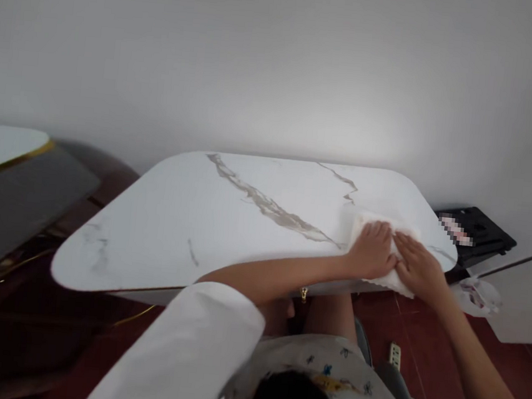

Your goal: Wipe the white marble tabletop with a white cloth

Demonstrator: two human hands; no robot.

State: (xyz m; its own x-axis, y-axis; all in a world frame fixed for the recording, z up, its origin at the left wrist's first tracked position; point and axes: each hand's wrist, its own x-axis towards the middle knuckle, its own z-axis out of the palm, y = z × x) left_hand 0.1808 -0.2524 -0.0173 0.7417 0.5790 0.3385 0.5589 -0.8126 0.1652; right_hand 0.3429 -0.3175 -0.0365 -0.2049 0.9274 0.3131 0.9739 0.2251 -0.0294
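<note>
A white cloth point(401, 286) lies near the right end of the marble-patterned tabletop point(152, 213), its lower corner over the front edge. My left hand point(374, 251) rests flat on its left part, fingers stretched away from me. From the right, my right hand point(419, 264) reaches in and presses on the cloth too, fingers extended toward the left hand. The thumbs come close together over the cloth's middle. Both hands are open, palms down, and they cover much of the cloth. Whether it is fabric or paper, I cannot tell.
A pale wall point(278, 69) stands behind the table. Beyond its right end are a black case point(483, 236) and a clear plastic bag point(480, 295). A power strip point(394, 356) lies on the red floor point(422, 340). Another gold-edged table point(8, 143) stands at left.
</note>
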